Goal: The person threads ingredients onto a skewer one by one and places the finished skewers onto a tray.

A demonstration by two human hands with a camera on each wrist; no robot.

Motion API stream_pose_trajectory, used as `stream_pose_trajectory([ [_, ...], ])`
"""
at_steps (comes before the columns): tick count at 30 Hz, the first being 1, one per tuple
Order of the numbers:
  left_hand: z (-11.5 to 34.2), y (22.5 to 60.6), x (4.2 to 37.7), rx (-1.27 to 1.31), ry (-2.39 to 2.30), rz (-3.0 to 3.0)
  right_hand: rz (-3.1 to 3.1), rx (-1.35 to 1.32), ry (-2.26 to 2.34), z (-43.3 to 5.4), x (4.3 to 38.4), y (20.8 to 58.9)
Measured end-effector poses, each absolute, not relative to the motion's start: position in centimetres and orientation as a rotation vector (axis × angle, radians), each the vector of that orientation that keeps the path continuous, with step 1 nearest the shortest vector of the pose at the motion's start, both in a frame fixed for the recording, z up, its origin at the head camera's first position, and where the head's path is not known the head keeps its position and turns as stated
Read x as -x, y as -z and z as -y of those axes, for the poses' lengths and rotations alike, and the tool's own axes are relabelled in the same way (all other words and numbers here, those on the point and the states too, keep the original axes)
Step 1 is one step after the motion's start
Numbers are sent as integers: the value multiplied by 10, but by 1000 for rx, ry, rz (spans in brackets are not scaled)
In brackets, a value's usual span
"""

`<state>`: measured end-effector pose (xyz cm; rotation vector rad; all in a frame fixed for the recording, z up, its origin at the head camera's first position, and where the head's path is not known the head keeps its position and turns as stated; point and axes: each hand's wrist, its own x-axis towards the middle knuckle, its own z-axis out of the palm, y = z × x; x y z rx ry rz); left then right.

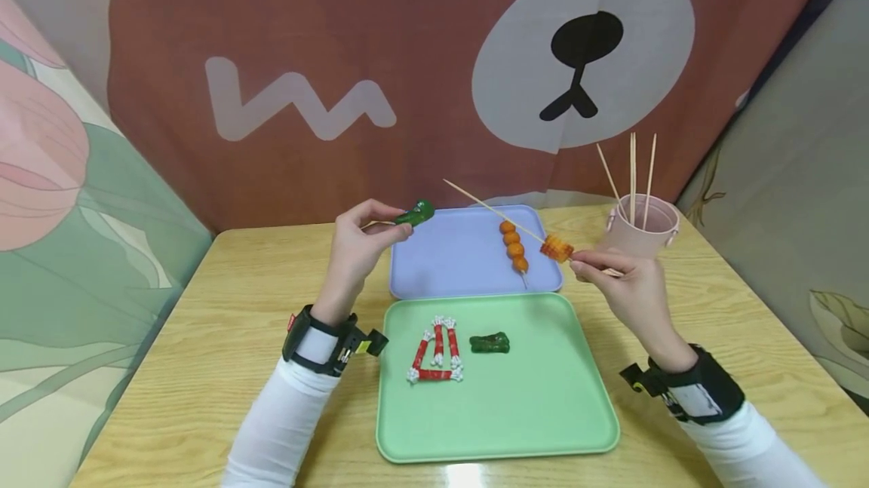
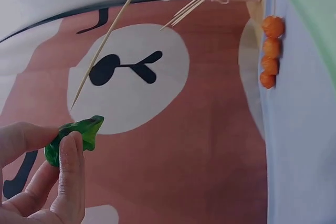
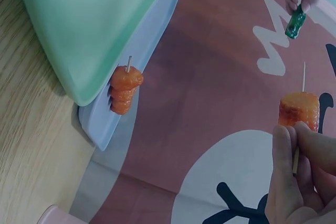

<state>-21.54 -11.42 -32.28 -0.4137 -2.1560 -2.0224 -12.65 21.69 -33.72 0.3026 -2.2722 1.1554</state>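
Note:
Held up over the left edge of the blue tray, a glossy green pepper-like piece (image 1: 417,213) is pinched between the thumb and fingers of my left hand (image 1: 363,247). My right hand (image 1: 627,288) grips a wooden skewer (image 1: 483,206) near its lower end. An orange-brown ridged food piece (image 1: 557,248) is threaded on it, just beyond the fingertips. The bare pointed end slants up and left toward the green piece, apart from it. In the left wrist view, the skewer tip stands just above the green piece (image 2: 79,132).
A green tray (image 1: 529,416) in front bears several red pieces with white ends (image 1: 434,375) and another green piece (image 1: 489,342). Behind it, the blue tray (image 1: 441,269) holds a skewer of orange balls (image 1: 514,249). A pink bucket (image 1: 641,240) with several bare skewers (image 1: 633,179) stands back right.

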Motion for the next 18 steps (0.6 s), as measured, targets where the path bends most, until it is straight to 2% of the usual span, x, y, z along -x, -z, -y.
stream_pose_trajectory([
  [13, 111, 314, 221, 348, 1966, 1982, 2287, -385, -1193, -203, 126, 336],
  [18, 110, 312, 223, 331, 1932, 1960, 2257, -441, -1186, -207, 136, 350],
])
